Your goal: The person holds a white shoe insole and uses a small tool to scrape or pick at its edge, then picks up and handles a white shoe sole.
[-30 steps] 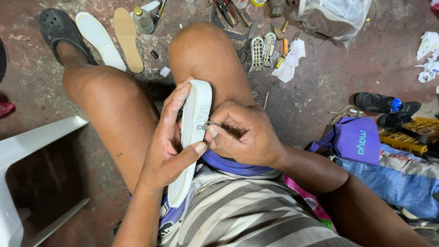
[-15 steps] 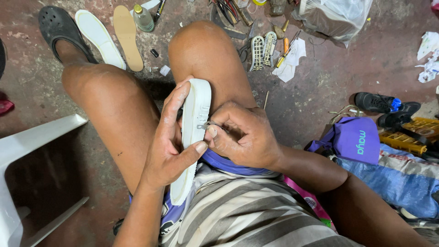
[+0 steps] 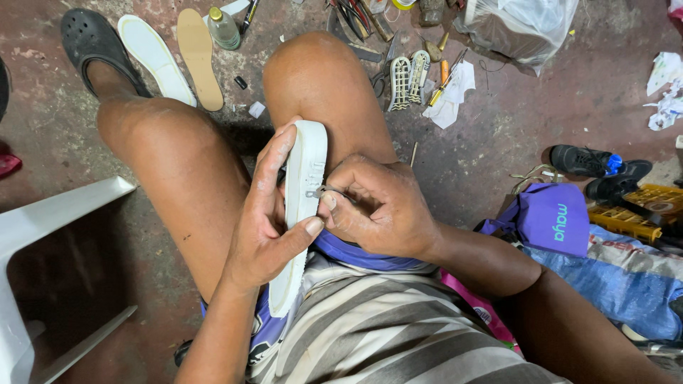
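— Left hand (image 3: pixel 267 220), what has it got?

— From my seat, it's wrapped around a white rubber shoe sole (image 3: pixel 302 192), fingers flat along the far edge, thumb pressed on the near face. That sole is long and smooth, rounded at its 12 o'clock end, standing on edge between the bare knees, and its lower end sits against the striped shirt (image 3: pixel 384 334)

— And the right hand (image 3: pixel 380 206)?

— Closed tight, fingertips pinched on a thin metal tool (image 3: pixel 318 191), grey and narrow, whose tip meets the sole's side wall near the middle. I cannot tell whether it is a needle or an awl

— What lies around them?

— Rough, stained concrete floor (image 3: pixel 498 135). At 11 o'clock a black perforated clog (image 3: pixel 89 39) on the foot, with a white insole (image 3: pixel 153 53) and a tan insole (image 3: pixel 198 53) flat beside it, and a small clear bottle (image 3: pixel 223 27) with a yellow cap. At 1 o'clock two ribbed pale sole pieces (image 3: pixel 407 80) and a crumpled clear plastic bag (image 3: pixel 526 28). At 3 o'clock a purple fabric bag (image 3: pixel 551 220), black shoes (image 3: pixel 594 162) just past it. A white plastic chair (image 3: pixel 43 235), hard and glossy, sits at 8 o'clock
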